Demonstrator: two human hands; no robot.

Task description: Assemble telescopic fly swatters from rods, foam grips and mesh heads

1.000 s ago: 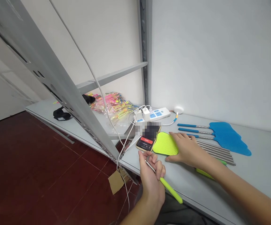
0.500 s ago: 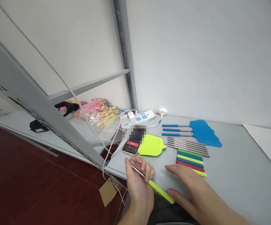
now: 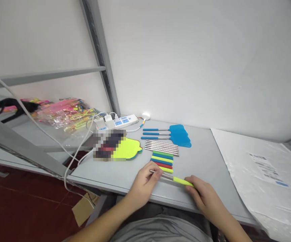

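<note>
My left hand (image 3: 146, 183) pinches the metal end of a rod with a yellow-green grip (image 3: 182, 181). At its other end, my right hand (image 3: 204, 195) is closed on the grip's tip. The rod lies crosswise above the table's front edge. Just beyond it is a row of coloured grips (image 3: 162, 161) in green, blue, yellow and red. Behind them several bare metal rods (image 3: 161, 147) lie side by side. Three blue fly swatters (image 3: 180, 136) with blue grips lie farther back. To the left rests a stack of swatter heads (image 3: 129, 149), yellow-green on top.
A white power strip (image 3: 124, 121) with plugs and cables stands at the back left. Beside the swatter heads is a phone, partly blurred. A grey shelf post (image 3: 100, 50) rises behind. A white plastic bag (image 3: 256, 171) covers the right side. Bagged colourful items (image 3: 67, 112) lie at left.
The view has swung right. My right hand, apart from the grip or barely at its end before, now holds it. My left hand has moved to the rod's metal end, and the rod lies flatter.
</note>
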